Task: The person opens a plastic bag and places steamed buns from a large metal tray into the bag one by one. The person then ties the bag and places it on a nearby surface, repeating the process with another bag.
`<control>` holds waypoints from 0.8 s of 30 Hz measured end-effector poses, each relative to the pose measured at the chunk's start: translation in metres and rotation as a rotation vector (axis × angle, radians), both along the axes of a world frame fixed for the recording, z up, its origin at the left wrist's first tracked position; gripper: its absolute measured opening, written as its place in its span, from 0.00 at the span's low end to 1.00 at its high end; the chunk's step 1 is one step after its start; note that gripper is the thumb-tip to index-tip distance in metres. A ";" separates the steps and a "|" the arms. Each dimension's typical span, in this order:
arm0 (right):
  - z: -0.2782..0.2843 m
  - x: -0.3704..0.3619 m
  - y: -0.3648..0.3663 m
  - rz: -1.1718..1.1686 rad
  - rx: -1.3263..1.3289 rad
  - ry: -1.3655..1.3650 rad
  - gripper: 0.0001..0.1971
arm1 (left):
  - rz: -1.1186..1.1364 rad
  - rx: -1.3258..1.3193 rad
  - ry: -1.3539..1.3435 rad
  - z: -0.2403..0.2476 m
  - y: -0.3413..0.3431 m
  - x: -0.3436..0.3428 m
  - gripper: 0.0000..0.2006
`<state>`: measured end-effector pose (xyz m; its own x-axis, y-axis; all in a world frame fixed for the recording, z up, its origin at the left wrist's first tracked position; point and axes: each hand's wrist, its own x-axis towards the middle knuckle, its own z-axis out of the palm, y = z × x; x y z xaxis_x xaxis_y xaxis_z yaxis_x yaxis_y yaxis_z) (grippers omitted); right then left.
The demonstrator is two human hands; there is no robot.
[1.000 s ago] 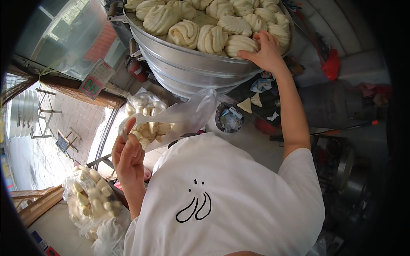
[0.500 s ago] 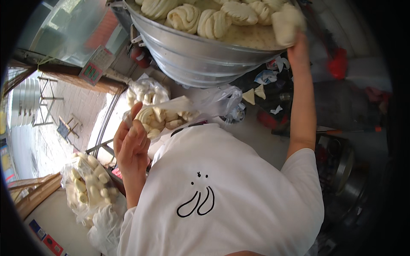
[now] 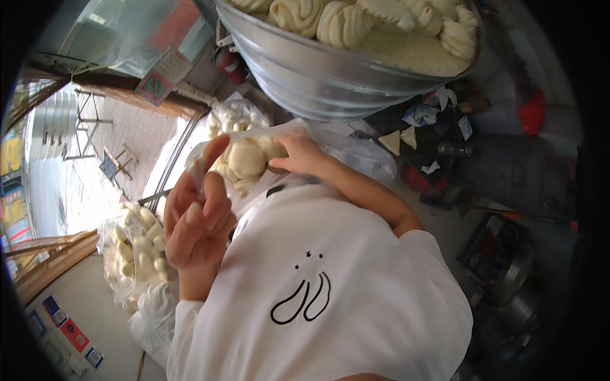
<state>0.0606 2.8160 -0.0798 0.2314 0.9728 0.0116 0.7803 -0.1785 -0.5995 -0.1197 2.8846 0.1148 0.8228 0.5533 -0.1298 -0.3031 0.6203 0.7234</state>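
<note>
My left hand (image 3: 200, 219) is closed on the edge of a clear plastic bag (image 3: 365, 159), its index finger pointing up. The bag hangs in front of my shirt with pale steamed buns (image 3: 246, 159) inside. My right hand (image 3: 300, 152) reaches into the bag's mouth, thumb and fingers curved round a steamed bun (image 3: 272, 150), partly hidden by the fingers and the film. Above stands a large round metal steamer (image 3: 330, 82), with several twisted rolls (image 3: 343, 24) on its pale cloth.
Another bag of buns (image 3: 235, 116) lies beyond the held one. At lower left sits a bag of longer rolls (image 3: 136, 247). A dark surface at right carries wrappers (image 3: 420, 115) and a small glass (image 3: 456, 150). A red fire extinguisher (image 3: 230, 65) stands left of the steamer.
My right hand has come from the steamer's right edge down and left into the bag, bringing a bun. My left hand stays at the bag. The view has shifted slightly.
</note>
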 end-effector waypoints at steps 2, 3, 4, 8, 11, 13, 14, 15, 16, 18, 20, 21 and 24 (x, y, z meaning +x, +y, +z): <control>0.030 0.019 -0.007 -0.013 0.067 0.673 0.19 | 0.049 0.022 0.028 0.000 0.001 -0.002 0.37; 0.055 0.039 -0.015 0.002 0.087 0.673 0.19 | 0.056 0.012 0.031 -0.003 0.002 -0.003 0.37; 0.085 0.061 -0.028 0.048 0.127 0.697 0.19 | 0.055 -0.002 0.021 -0.008 0.004 -0.003 0.37; 0.173 0.154 -0.011 -0.140 0.574 -0.441 0.28 | 0.026 -0.048 0.059 -0.027 0.005 -0.003 0.34; 0.179 0.181 0.028 -0.225 0.386 -0.637 0.38 | 0.025 -0.009 0.140 -0.032 0.003 -0.001 0.33; 0.169 0.187 0.049 -0.148 0.268 -0.461 0.35 | 0.019 -0.009 0.172 -0.032 0.002 0.000 0.32; 0.163 0.186 0.060 -0.081 0.258 -0.405 0.34 | 0.024 -0.014 0.186 -0.032 0.002 0.001 0.32; 0.158 0.185 0.071 -0.076 0.180 -0.349 0.40 | 0.023 -0.009 0.186 -0.032 0.002 0.002 0.32; 0.155 0.184 0.078 -0.116 0.051 -0.342 0.39 | 0.028 -0.009 0.180 -0.032 0.002 0.002 0.32; 0.153 0.182 0.088 -0.120 -0.047 -0.362 0.38 | 0.035 -0.021 0.163 -0.033 0.003 0.001 0.32; 0.155 0.181 0.088 -0.146 0.009 -0.296 0.40 | 0.043 -0.049 0.138 -0.033 0.005 -0.003 0.31; 0.157 0.180 0.086 -0.167 0.013 -0.268 0.40 | 0.045 -0.043 0.141 -0.033 0.005 -0.005 0.31; 0.154 0.178 0.074 -0.117 0.236 -0.304 0.41 | 0.054 -0.022 0.156 -0.032 0.007 -0.010 0.33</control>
